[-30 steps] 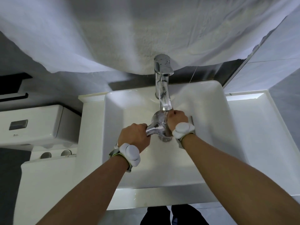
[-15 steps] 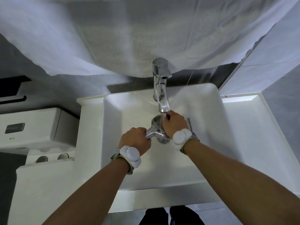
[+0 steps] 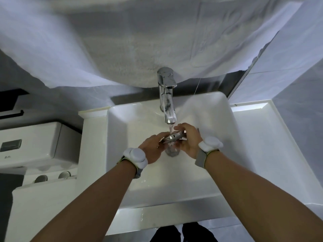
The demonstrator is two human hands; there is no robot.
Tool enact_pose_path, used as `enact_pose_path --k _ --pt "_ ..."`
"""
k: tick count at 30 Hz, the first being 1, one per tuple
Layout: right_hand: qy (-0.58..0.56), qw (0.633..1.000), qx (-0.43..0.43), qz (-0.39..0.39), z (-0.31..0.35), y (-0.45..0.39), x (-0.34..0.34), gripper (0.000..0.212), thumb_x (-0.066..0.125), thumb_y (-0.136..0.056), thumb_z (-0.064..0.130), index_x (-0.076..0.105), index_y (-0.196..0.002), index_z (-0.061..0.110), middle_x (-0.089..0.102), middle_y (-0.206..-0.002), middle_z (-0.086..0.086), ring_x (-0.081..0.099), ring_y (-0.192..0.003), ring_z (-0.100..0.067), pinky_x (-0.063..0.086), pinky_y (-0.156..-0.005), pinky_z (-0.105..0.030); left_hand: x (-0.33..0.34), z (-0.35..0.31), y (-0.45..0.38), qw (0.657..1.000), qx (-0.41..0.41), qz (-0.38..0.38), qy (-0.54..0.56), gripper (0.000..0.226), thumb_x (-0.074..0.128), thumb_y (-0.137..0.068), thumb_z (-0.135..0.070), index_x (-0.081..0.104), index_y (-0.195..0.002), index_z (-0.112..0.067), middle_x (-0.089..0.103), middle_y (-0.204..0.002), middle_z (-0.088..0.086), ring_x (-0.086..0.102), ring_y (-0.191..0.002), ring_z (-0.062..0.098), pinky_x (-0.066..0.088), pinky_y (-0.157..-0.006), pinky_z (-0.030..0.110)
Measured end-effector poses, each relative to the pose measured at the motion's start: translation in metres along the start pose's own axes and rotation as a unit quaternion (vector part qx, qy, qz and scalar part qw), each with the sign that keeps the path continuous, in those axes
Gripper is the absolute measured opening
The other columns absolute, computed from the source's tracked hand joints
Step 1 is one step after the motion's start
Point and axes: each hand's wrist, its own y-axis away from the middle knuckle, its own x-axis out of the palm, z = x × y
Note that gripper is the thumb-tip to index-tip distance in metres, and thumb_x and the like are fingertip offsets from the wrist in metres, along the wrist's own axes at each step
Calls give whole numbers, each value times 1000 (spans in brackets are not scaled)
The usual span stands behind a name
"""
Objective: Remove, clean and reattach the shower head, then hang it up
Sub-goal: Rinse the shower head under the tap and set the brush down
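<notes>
A chrome shower head (image 3: pixel 173 137) is held face-up over the white basin (image 3: pixel 206 172), right under the chrome tap (image 3: pixel 167 95). Water runs from the spout onto its perforated face. My left hand (image 3: pixel 151 149) grips its left side and handle end, which the fingers mostly hide. My right hand (image 3: pixel 187 138) holds the right rim, thumb on top. Both wrists wear white sensor bands.
The metal drain (image 3: pixel 172 151) sits just below the hands. A white towel (image 3: pixel 139 41) hangs above the tap. A toilet cistern (image 3: pixel 35 142) stands to the left, a white ledge (image 3: pixel 272 145) to the right. Drops of water lie on the front rim.
The shower head has turned from edge-on to face-up under the stream. My right hand has shifted from on top of it to its right rim; my left hand has opened its grip slightly.
</notes>
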Motion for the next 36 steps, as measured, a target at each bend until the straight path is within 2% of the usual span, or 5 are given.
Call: enact_pose_path --k 3,9,15,20,36 --pt "176 979 -96 -33 2 2 -14 38 52 -93 52 66 -93 16 62 -75 -2 50 -51 -12 38 -53 -26 2 0 -3 988 -17 59 144 9 55 -100 -22 52 -108 -21 67 -89 6 55 -48 22 43 -41 26" --pt "209 947 -244 -26 -7 5 -36 30 60 -92 43 63 -106 17 70 -99 -2 66 -94 -22 52 -75 -26 -3 -11 -4 975 6 63 214 21 48 -103 -34 55 -113 -17 67 -73 7 47 -38 25 39 -41 24" --pt "394 870 -288 -72 -31 0 -1 80 75 -59 70 44 -122 31 57 -109 3 59 -96 -16 53 -82 -32 2 2 14 961 -80 72 256 23 44 -104 -37 48 -99 -15 51 -68 8 35 -36 17 33 -40 23" --pt "195 958 -213 10 -18 -13 7 17 67 -87 40 65 -94 25 69 -87 5 66 -87 -22 53 -70 -29 -6 16 24 966 -73 23 249 27 45 -103 -40 50 -110 -15 49 -67 5 33 -36 15 32 -39 21" --pt "166 961 -215 51 -27 -3 -7 25 78 -77 41 69 -95 27 73 -95 1 69 -93 -22 58 -79 -35 7 19 27 978 -25 14 208 31 42 -102 -48 54 -117 -24 51 -64 6 34 -36 18 33 -37 22"
